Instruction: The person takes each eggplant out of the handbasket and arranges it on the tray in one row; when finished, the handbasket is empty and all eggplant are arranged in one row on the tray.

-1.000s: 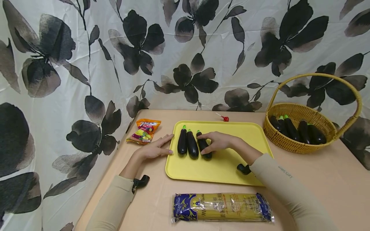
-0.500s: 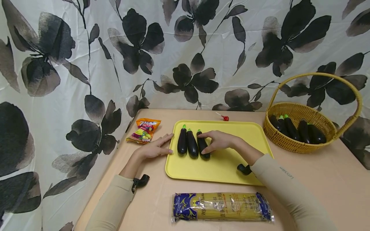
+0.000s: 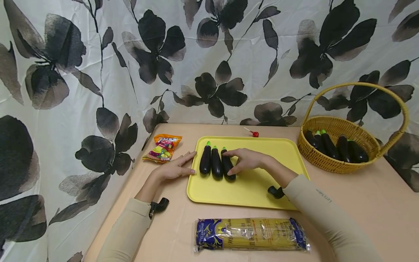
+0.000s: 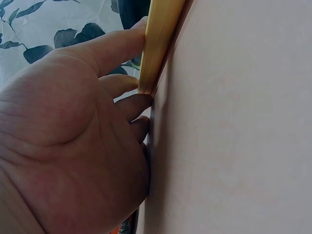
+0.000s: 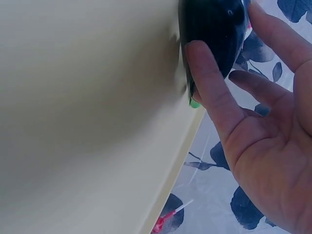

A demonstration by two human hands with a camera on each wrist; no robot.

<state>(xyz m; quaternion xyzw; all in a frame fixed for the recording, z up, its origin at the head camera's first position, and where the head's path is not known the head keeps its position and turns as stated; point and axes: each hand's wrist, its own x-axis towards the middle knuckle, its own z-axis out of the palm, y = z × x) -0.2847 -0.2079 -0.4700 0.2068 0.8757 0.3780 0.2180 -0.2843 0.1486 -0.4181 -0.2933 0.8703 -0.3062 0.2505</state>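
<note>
Three dark eggplants lie side by side, green tips away from me, on the left half of a yellow tray [image 3: 262, 193]: a left one [image 3: 205, 162], a middle one [image 3: 216, 165] and a right one [image 3: 227, 167]. My right hand [image 3: 247, 159] is over the right eggplant, its thumb near the lower end and fingers by the stem end. In the right wrist view the fingertips hold this eggplant [image 5: 209, 29]. At the tray's left edge, my left hand [image 3: 173, 168] touches the rim with extended fingers; the left wrist view shows its fingertips against the tray's side [image 4: 161, 39].
A wicker basket [image 3: 327, 163] with several eggplants stands at the right. Left of the tray lies an orange snack bag [image 3: 163, 148], and behind it a red lollipop [image 3: 255, 134]. A spaghetti pack [image 3: 252, 234] lies in front. Floral cloth hangs behind the table.
The right eggplant has shifted slightly left at its lower end, closer to the middle one, with my right hand on it. My left hand has stayed at the tray's edge.
</note>
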